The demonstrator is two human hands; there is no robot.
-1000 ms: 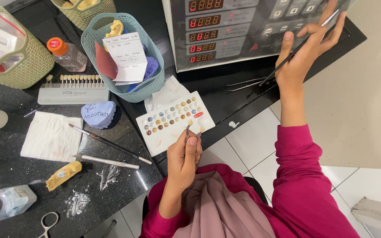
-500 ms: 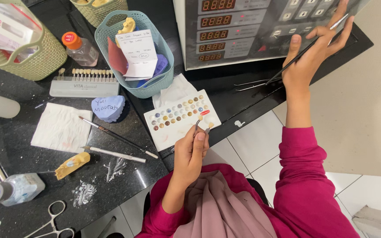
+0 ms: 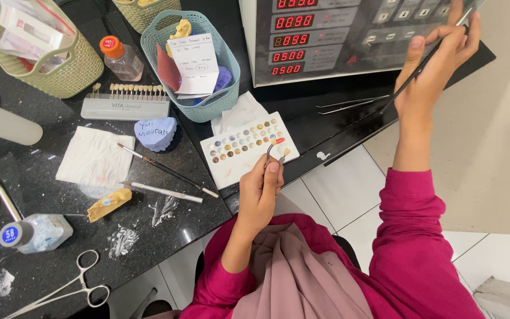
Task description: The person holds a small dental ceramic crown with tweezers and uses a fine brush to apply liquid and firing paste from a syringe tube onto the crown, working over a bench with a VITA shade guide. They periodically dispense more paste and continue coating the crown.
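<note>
The black counter (image 3: 60, 260) carries a teal basket (image 3: 222, 100) and shade guide (image 3: 126, 106) near its back edge, a white tissue (image 3: 92, 158), blue mould (image 3: 154, 133) and two brushes (image 3: 160, 168) mid-counter, and forceps (image 3: 66, 289) plus a capped bottle (image 3: 33, 232) at the front-left corner.

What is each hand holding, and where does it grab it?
The left hand pinches small tweezers by their lower arms. The right hand holds a thin dark brush near its upper end.

A single head-worn camera looks almost straight down from close above the person. The black surface (image 3: 166, 236) fills the left of the frame, the machine (image 3: 326, 35) the top, tiled floor (image 3: 337, 195) lower right.
</note>
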